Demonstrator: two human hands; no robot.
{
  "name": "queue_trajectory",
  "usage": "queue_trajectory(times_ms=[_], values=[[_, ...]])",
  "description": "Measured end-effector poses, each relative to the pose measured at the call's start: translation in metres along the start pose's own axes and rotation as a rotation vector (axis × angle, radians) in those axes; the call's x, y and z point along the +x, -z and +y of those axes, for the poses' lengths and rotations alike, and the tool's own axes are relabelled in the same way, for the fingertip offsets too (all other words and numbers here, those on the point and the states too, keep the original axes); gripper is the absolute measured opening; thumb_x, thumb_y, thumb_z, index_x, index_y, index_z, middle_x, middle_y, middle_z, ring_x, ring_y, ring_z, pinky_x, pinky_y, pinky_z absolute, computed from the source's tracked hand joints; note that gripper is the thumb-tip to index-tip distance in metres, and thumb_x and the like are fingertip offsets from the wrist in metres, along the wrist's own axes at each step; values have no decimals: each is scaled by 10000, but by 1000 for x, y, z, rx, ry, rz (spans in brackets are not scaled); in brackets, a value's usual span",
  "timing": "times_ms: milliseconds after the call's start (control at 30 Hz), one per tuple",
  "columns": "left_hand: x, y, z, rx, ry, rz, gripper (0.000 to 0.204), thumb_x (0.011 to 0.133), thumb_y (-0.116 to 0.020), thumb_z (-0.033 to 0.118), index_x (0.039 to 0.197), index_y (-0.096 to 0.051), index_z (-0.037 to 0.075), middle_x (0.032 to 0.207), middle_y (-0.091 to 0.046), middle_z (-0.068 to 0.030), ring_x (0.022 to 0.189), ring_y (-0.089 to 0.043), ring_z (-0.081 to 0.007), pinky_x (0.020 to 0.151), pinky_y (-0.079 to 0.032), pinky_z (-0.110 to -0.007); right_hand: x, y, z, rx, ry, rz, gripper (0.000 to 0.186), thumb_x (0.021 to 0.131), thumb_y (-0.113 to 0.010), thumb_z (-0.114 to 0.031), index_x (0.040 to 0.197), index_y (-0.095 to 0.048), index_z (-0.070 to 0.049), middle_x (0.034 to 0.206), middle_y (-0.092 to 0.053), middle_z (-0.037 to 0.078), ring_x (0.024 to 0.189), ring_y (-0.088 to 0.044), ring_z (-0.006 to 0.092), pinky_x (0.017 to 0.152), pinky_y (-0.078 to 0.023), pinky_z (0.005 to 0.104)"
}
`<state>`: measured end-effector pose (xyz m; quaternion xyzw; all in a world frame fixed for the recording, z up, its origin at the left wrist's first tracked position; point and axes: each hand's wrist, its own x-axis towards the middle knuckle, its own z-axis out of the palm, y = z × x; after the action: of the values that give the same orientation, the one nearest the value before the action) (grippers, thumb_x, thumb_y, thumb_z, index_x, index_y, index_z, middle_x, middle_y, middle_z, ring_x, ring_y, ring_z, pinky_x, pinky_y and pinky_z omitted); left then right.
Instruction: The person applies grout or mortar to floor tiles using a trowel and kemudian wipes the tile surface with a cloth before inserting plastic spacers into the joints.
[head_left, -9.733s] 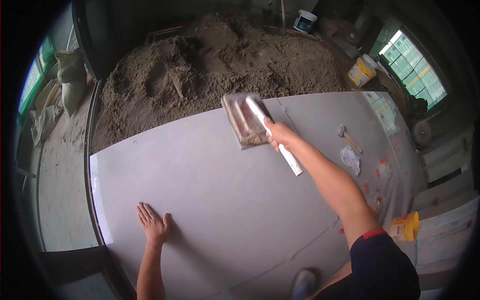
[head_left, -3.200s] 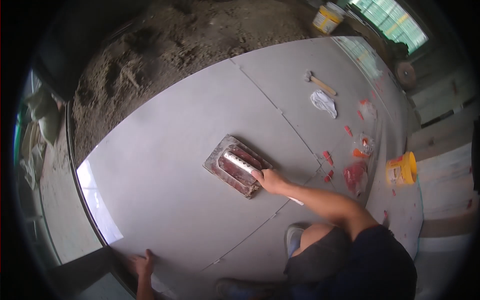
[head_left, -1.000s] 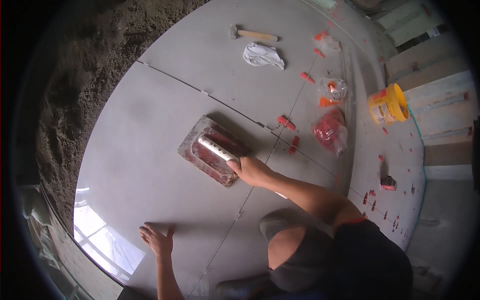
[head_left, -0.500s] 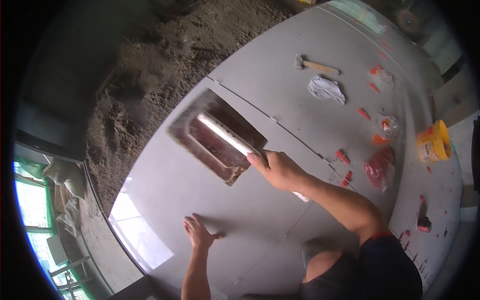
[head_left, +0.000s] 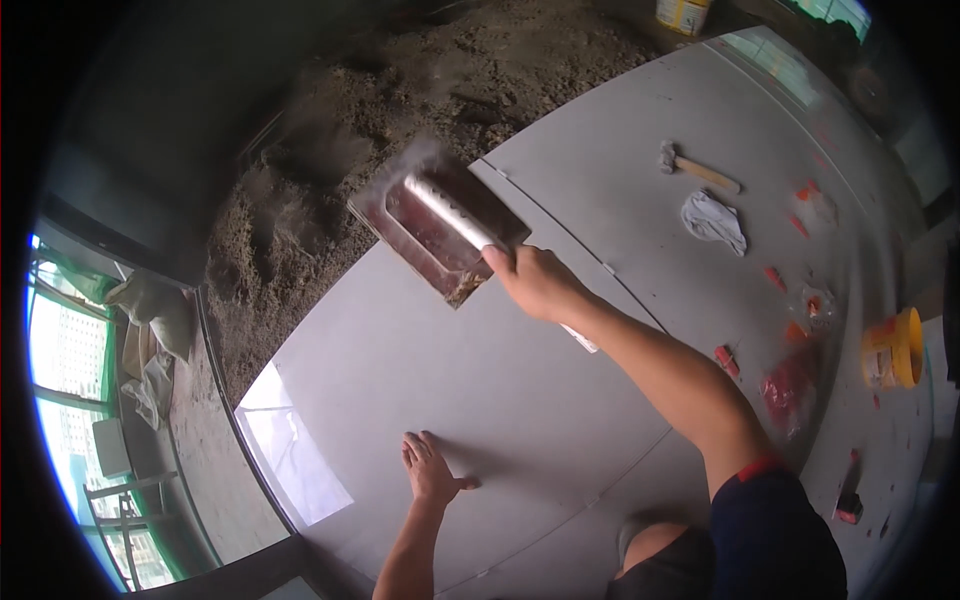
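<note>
Our right hand (head_left: 540, 283) is closed around the long white handle (head_left: 450, 213) of a flat rectangular float (head_left: 475, 200), and the handle's other end shows past our wrist. The float is at the far edge of the large grey tile (head_left: 400, 370), left of the seam, partly over the tile and partly over the rough sand (head_left: 300, 230) bordering it; we cannot tell whether it touches down. Our left hand (head_left: 428, 470) is open, palm down at the tile toward its near left corner, thumb held out to the right. Across the seam, a mallet (head_left: 705, 173) lies on the neighbouring tile with a crumpled white cloth (head_left: 714, 222) just beside it. Farther toward that tile's near right corner we see a red clip (head_left: 726, 360) and a red bag (head_left: 788, 388), with a yellow bucket (head_left: 892, 348) to their right.
</note>
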<state>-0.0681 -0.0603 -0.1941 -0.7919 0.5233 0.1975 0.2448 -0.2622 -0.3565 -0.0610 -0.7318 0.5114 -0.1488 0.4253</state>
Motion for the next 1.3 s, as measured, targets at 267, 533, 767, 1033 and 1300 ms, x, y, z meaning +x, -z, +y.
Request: queue_trajectory(times_ms=[267,533,767,1033,1300], values=[[21,-14,29,-150,-64,157,1267,687,-760,649,1435,-170,-186,1501,-133,-378,1419,-193,-444,1186,-150,-462,80,-23,82,-93,-194,-179,657,1000,-379,-529,929,-613,80,635,-635,184,520,-630,341,547,-515,466],[11,-1,-5,-101,-2,103,1294,658,-785,644,1424,-176,-203,1502,-148,-376,1434,-177,-430,1197,-146,-448,53,-49,9,14,73,127,694,991,-364,-554,846,-626,72,730,-651,253,710,-670,380,663,-548,454],[31,3,31,-160,-46,51,1349,591,-848,602,1409,-172,-231,1517,-99,-384,1440,-167,-433,1202,-145,-450,98,-51,16,24,-243,-241,741,993,-335,-565,650,-562,52,490,-564,152,442,-591,299,510,-514,448],[14,6,12,-235,-84,153,1318,588,-855,570,1399,-197,-233,1515,-129,-386,1435,-172,-448,1195,-156,-465,-38,-68,48,-56,3,-97,616,985,-392,-547,994,-688,-7,836,-695,239,851,-680,414,750,-536,495],[19,4,3,-188,-23,65,1350,577,-853,588,1383,-179,-259,1520,-116,-379,1441,-178,-423,1199,-155,-453,-75,-18,15,7,13,-217,618,1001,-386,-519,846,-656,16,666,-640,206,635,-661,351,619,-523,441]])
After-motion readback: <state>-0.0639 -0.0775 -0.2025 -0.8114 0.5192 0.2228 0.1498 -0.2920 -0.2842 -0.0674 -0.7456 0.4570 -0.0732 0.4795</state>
